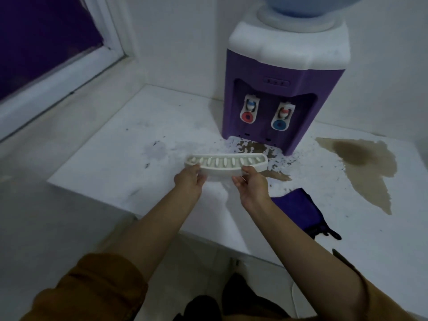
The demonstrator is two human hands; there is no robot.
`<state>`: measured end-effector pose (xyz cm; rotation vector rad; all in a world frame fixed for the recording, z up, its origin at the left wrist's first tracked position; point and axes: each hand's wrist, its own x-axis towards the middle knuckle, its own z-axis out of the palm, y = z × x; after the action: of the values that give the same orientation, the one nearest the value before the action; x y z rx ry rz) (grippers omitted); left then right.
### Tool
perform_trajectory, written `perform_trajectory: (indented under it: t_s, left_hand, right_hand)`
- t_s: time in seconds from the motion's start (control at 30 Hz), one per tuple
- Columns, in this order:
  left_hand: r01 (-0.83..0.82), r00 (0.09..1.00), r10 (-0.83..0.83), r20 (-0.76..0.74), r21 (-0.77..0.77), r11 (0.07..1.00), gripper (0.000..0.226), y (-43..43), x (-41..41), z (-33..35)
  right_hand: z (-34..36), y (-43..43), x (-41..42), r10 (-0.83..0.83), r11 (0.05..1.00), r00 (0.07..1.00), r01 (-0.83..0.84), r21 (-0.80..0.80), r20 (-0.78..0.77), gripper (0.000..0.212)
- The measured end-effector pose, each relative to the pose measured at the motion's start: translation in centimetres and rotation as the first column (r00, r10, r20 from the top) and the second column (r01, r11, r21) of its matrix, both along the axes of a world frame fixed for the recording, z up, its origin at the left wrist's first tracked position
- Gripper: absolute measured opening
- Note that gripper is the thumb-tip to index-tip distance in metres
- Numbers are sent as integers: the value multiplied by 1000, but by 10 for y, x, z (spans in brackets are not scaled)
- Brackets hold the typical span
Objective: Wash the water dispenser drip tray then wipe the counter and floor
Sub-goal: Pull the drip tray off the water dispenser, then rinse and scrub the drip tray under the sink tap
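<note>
I hold a white curved drip tray with a slotted top just above the white counter, in front of the purple and white water dispenser. My left hand grips the tray's left end and my right hand grips its right end. The tray is away from the dispenser's base. Brown spill and dark specks lie on the counter under the taps. A larger brown puddle spreads to the right of the dispenser.
A folded purple cloth lies on the counter near its front edge, right of my right forearm. A window with a white frame is at the left. Pale tiled floor shows below the counter edge.
</note>
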<state>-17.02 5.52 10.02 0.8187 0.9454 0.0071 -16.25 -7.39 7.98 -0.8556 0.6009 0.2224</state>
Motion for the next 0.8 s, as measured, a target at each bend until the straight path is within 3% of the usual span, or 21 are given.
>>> perform_trajectory:
  t_s: [0.3,0.4,0.57,0.8]
  left_hand:
    - [32,999,-31,38,-15,999,44,14,-73,14]
    - [31,998,-30,51,-20,999,45,13,-86,16]
    - [1,998,1,66,-28,1000,45,8,-102,18]
    - [-109,991,111,81,-29,994,38,-8,-129,16]
  right_hand:
    - [16,11,-76,-4,998,1000,3,60,11,7]
    - [19,9,-88,0,998,1000,-1,71,16,18]
    - [26,1,-103,54,995,998,-55,83,23,27]
    - [34,-17,-120,166,985,985,-168,45,36,21]
